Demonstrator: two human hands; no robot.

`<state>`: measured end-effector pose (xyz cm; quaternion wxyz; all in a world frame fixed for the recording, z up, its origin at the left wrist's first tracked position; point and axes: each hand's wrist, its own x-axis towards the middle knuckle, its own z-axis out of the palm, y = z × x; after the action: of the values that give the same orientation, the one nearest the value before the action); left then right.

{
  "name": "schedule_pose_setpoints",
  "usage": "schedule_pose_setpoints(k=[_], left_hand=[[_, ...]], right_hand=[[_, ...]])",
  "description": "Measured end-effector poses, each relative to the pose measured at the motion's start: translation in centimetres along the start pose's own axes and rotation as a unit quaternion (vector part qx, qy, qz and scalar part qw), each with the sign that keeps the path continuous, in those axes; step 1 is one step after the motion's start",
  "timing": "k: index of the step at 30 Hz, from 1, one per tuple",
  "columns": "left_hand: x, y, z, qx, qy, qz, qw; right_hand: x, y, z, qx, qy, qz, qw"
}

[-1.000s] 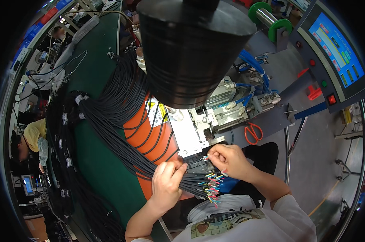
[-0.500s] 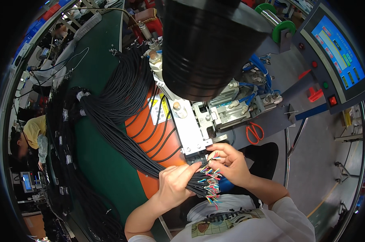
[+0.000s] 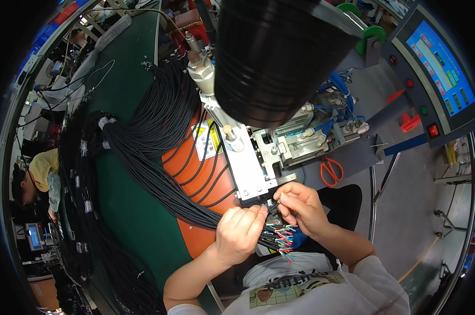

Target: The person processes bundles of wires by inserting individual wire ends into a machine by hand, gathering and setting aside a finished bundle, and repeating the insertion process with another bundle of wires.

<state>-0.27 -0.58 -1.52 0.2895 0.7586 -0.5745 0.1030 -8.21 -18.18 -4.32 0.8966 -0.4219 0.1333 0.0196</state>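
Note:
A thick bundle of black cables (image 3: 166, 188) sweeps in from the left and runs beneath my left hand (image 3: 237, 234). That hand is closed, its thumb and forefinger pinching one black cable close to the front of the machine (image 3: 250, 181). Beyond my fingers the bundle ends in a fan of thin coloured wires (image 3: 282, 240). My right hand (image 3: 305, 208) is closed in a pinch on the end of the same cable, just right of the machine's front; the wire tips there are mostly covered by my fingers.
A large black cylinder (image 3: 279, 63) overhangs the machine. Orange-handled scissors (image 3: 331, 172) lie to the right, below a control screen (image 3: 440, 68). More black cables (image 3: 85, 199) cover the green table (image 3: 124, 220) at left. A person in yellow (image 3: 44, 170) works at far left.
My right hand has closed more tightly around the cable end. My left hand has shifted slightly right, and the fan of coloured wires has moved right with the bundle.

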Motion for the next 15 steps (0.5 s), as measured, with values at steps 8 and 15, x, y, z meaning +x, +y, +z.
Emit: schedule_pose_setpoints(k=[8,15], left_hand=[[0.2,0.3,0.1,-0.022,-0.001,-0.017,1.000],[0.4,0.1,-0.1,-0.114,0.027,-0.092,0.989]], right_hand=[[0.0,0.3,0.2,-0.037,0.005,-0.001,0.999],[-0.8,0.7,1.3,-0.082,-0.033,-0.085,0.992]])
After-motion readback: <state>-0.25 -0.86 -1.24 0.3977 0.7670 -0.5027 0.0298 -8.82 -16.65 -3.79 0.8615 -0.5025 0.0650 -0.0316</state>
